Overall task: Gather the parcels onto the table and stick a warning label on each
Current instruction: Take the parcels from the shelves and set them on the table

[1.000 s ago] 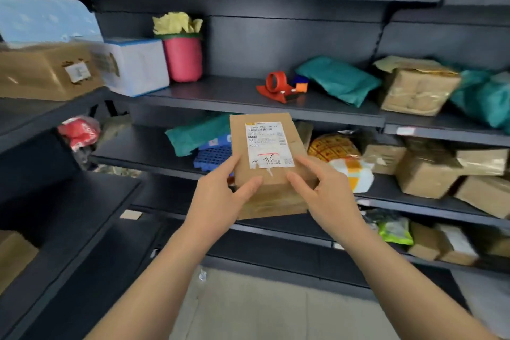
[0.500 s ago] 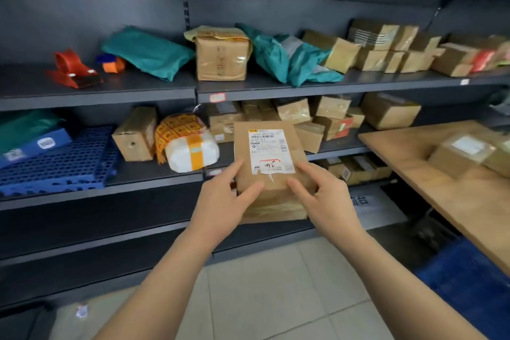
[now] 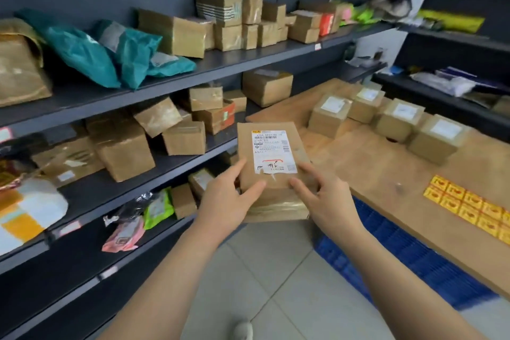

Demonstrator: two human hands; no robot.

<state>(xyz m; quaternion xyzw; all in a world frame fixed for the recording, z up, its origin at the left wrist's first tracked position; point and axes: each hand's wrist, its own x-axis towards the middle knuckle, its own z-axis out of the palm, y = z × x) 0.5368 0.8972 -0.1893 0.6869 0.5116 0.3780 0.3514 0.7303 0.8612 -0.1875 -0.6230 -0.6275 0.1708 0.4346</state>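
I hold a flat brown cardboard parcel (image 3: 271, 146) with a white shipping label in front of me, above the floor. My left hand (image 3: 229, 199) grips its lower left edge and my right hand (image 3: 323, 196) grips its lower right edge. To the right stands the wooden table (image 3: 367, 171). Several small brown parcels (image 3: 397, 119) with white labels sit in a row on its far side. A sheet of yellow and red warning labels (image 3: 472, 207) lies near the table's right front edge.
Dark metal shelves (image 3: 220, 61) on the left carry many brown boxes, teal mail bags (image 3: 110, 52) and small packets. A blue plastic crate (image 3: 408, 254) sits under the table. More shelving (image 3: 452, 91) stands behind the table. Pale tiled floor lies between shelf and table.
My view has swung to the right along the shelves, so the wooden table with its parcels and label sheet now fills the right side. Both hands keep the same hold on the parcel.
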